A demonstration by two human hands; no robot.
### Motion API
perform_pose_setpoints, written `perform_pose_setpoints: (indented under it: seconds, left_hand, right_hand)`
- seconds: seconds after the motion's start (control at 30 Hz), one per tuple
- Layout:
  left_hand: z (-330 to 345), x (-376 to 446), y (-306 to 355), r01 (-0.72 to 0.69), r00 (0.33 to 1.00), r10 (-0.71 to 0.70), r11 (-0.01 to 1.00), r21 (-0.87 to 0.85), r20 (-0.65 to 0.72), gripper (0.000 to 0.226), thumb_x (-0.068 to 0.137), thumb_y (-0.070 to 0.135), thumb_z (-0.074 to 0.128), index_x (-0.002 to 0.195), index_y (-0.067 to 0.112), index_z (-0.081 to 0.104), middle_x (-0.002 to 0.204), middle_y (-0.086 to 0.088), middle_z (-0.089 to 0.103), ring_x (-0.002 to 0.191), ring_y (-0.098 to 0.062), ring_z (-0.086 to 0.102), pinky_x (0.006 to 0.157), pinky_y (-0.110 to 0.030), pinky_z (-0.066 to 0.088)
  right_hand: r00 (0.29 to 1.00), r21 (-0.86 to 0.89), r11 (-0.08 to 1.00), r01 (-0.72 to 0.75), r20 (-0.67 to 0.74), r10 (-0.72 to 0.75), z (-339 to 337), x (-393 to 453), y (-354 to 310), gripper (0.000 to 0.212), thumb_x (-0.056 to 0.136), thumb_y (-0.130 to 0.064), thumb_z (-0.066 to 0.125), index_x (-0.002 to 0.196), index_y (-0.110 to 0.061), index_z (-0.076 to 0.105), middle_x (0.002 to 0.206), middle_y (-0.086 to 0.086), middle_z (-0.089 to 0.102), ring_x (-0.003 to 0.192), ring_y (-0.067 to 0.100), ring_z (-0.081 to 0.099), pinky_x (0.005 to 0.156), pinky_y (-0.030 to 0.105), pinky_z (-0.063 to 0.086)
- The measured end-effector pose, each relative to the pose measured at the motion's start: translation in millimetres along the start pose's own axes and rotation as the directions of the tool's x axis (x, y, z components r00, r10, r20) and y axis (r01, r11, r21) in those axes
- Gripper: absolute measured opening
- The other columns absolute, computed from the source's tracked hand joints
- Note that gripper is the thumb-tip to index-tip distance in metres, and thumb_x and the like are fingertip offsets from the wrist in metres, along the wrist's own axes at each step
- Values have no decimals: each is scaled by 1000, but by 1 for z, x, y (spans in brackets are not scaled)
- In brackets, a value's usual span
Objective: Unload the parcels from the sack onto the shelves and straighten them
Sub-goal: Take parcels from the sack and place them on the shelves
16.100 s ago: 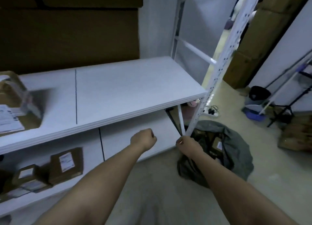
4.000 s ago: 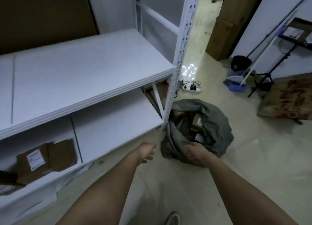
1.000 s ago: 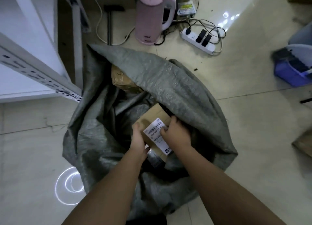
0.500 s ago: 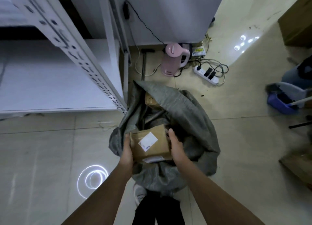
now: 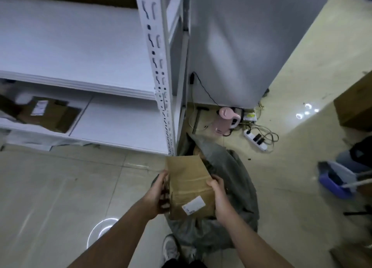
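You hold a brown cardboard parcel (image 5: 189, 185) between both hands, lifted above the grey woven sack (image 5: 239, 189) that sits open on the tiled floor at the foot of the shelving. Your left hand (image 5: 158, 194) grips the parcel's left side, fingers curled round its edge with the thumb up near the top corner; your right hand (image 5: 218, 195) clasps the right side, fingers wrapped over the upper face. The parcel is tilted, its far end raised toward the white perforated upright (image 5: 159, 70) of the rack, and a white shipping label (image 5: 193, 205) shows on the near lower face. Another brown parcel (image 5: 198, 152) peeks from the mouth of the sack just behind the one you hold. To your left, the lower shelf (image 5: 120, 123) already carries a labelled cardboard box (image 5: 47, 113), blurred, with flat brown pieces beside it. Beyond the sack, a pink electric kettle (image 5: 225, 122) stands by a white power strip (image 5: 255, 140) with tangled cords, and a blue dustpan (image 5: 334, 179) lies at the right.
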State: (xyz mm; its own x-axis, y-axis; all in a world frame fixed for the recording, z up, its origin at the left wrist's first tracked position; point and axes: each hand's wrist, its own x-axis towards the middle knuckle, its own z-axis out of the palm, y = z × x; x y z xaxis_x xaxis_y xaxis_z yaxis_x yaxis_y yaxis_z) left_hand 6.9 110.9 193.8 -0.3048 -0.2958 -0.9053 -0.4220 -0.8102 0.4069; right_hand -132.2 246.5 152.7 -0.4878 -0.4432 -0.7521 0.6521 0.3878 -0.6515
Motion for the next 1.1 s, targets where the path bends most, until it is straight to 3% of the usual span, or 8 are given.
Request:
perform_pose_setpoints:
  seconds: [0.13,0.27,0.33,0.43,0.6,0.7,0.83,1.1]
  left_hand:
    - [-44,-30,8,43,996,-41,999,-16,78,79,55,60,77,116,14,58,117,-18,62,105,-34,62,77,-40,55]
    - [-87,-56,8,-81,996,83,995,-65,30,97,46,47,85,130,18,46,99,-8,57,86,-26,59,69,-37,55]
    - [-106,-66,5,-195,980,195,981,14,-37,119,41,47,85,141,35,23,118,-2,56,99,-23,59,75,-39,53]
    - [-128,-80,6,-365,921,382,916,167,-82,139,56,38,90,149,35,-14,152,5,25,129,-23,41,94,-41,42]
    - [-157,-94,10,-612,734,678,691,384,-51,141,59,23,90,147,31,-20,143,13,24,134,-15,33,92,-17,45]
    - [-168,-101,9,-558,592,796,517,648,-126,146,52,46,89,147,35,-23,152,8,23,137,-17,33,100,-37,46]
    - [-176,-103,13,-427,406,911,255,868,-68,138,60,39,87,143,31,-23,158,-2,21,138,-23,35,96,-34,45]
    - [-180,-128,40,-224,295,943,-91,970,156,128,58,29,88,150,11,1,153,-12,30,126,-31,50,82,-36,54]
  right_hand:
    - [987,-109,993,50,158,-33,32,-17,-20,30,91,-28,52,118,-38,52,111,7,60,98,28,61,66,33,50]
    - [948,-316,945,77,316,28,75,-24,-38,41,92,-9,44,129,-26,47,111,4,60,98,21,61,69,30,49]
    - [917,-425,898,109,391,74,97,-30,-46,37,94,-17,48,129,-29,47,117,-1,60,102,15,59,74,28,48]
    - [897,-486,863,133,431,104,127,-38,-57,26,97,-38,43,121,-34,52,118,-9,58,103,8,54,81,28,43]
    - [879,-418,901,119,466,100,167,-41,-75,43,98,-55,28,123,-32,54,128,-2,55,117,19,51,96,44,37]
    - [843,-367,928,64,518,146,180,-41,-85,59,95,-64,27,132,-27,52,134,-1,56,126,27,49,100,55,34]
    - [811,-382,924,32,550,200,186,-47,-97,68,85,-77,30,122,-30,62,122,-2,66,117,30,57,94,53,39]
    - [761,-424,905,-28,578,294,188,-63,-129,85,75,-86,31,125,-23,59,119,11,68,116,35,58,98,56,41]
